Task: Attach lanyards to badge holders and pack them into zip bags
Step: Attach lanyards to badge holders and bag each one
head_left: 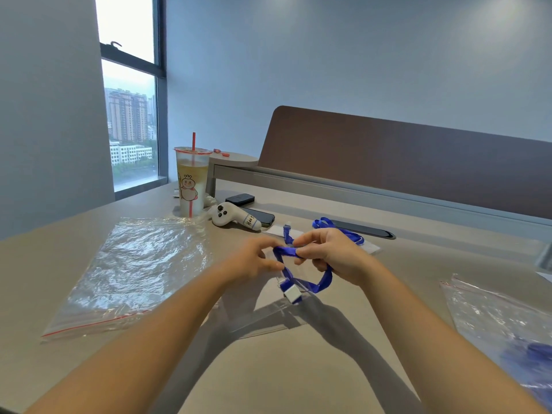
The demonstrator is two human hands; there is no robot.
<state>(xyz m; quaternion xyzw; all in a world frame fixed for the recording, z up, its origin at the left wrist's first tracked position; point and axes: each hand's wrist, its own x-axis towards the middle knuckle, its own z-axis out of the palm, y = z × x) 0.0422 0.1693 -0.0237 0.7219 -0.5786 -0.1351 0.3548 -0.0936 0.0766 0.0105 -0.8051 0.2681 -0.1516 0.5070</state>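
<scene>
Head view: above the beige table (298,369), the left hand (254,261) and right hand (334,255) both pinch a blue lanyard (316,283), its loop hanging to a white clip (292,293) on a clear badge holder (268,312) lying beneath. Left of the hands lies an empty zip bag (131,270); right, a filled zip bag (507,330). Beyond the hands lies a second lanyard (337,228); a drink cup (191,180) stands far left.
</scene>
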